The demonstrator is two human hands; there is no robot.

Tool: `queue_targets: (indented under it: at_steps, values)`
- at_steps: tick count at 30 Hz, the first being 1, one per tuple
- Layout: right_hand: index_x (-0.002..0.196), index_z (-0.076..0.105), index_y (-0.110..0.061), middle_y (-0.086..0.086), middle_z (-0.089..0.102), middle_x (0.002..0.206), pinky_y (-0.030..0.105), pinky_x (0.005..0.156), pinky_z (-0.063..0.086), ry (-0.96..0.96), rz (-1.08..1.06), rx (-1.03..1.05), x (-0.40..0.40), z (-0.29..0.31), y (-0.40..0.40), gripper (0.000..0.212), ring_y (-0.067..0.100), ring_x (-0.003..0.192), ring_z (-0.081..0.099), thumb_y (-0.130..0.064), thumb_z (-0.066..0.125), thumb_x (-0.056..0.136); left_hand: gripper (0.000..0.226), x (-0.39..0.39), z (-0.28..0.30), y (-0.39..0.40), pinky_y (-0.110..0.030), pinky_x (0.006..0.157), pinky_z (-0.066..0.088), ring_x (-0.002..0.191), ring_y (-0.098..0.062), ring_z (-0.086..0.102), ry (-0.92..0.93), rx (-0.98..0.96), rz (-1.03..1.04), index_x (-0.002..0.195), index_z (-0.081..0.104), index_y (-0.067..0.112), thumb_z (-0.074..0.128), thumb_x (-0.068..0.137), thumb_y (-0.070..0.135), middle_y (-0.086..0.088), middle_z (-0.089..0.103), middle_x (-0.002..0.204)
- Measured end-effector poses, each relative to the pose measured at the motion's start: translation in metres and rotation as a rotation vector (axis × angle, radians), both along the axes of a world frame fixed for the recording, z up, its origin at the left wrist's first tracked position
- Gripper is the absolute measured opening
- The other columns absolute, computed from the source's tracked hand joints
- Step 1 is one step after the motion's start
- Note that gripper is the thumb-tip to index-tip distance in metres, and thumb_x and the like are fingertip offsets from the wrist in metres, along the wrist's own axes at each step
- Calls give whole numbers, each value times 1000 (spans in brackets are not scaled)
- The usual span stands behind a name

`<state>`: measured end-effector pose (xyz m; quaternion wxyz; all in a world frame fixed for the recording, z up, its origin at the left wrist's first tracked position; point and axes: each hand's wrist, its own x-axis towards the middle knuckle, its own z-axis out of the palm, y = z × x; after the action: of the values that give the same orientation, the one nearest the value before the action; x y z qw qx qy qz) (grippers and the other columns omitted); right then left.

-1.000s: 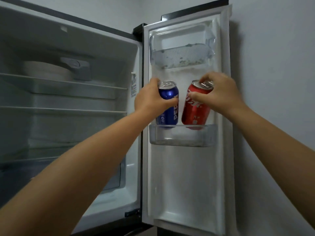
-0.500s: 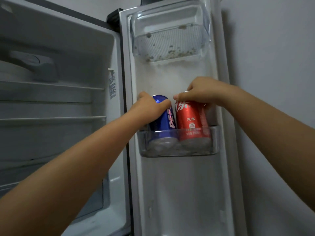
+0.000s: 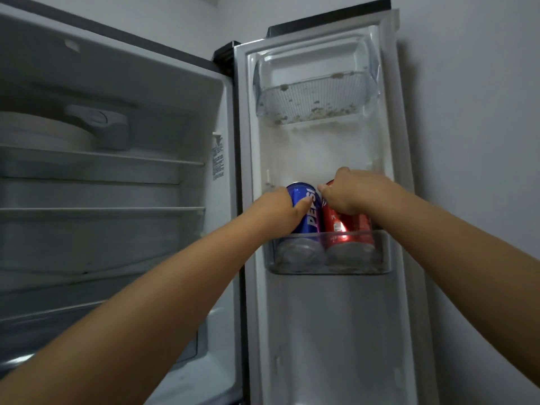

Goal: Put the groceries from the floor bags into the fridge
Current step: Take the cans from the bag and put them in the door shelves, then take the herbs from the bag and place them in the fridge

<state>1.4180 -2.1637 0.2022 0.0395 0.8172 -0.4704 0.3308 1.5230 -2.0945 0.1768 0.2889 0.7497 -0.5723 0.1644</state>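
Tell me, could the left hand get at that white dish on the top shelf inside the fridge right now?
Probably yes, once it lets go. The left hand is wrapped round the blue can in the door bin. The white dish sits on the open top shelf with nothing in front of it.

Plain pale wall point(image 3: 473, 118), seemingly dim light

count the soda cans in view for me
2. The blue can stands in the lower door bin under the left hand; the red can stands beside it under the right hand. Nothing suggests more.
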Motion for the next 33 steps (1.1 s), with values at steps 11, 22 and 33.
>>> queue_targets:
  at_steps: [11, 22, 33]
  values:
    - [112, 54, 2, 25, 51, 122, 37, 84, 43, -110, 343, -162, -55, -60, 45, 31, 41, 113, 52, -17, 44, 90, 41, -47, -67, 86, -37, 100, 39, 126, -32, 44, -175, 81, 252, 137, 39, 6, 38, 98, 20, -15, 44, 140]
    - [115, 59, 6, 24, 56, 123, 43, 95, 45, 45, 890, -72, -86, -195, 205, 36, 39, 115, 51, -16, 47, 89, 31, -137, -187, 284, -39, 90, 43, 119, -31, 46, -96, 435, 761, 122, 51, 6, 39, 97, 19, -13, 51, 127]
    - [106, 64, 2, 21, 62, 115, 39, 90, 47, 259, 1465, 42, -136, -327, 531, 30, 36, 109, 54, -15, 48, 88, 37, -275, -332, 612, -39, 95, 42, 125, -31, 45, 235, 641, 1227, 129, 49, 10, 42, 96, 22, -13, 50, 132]
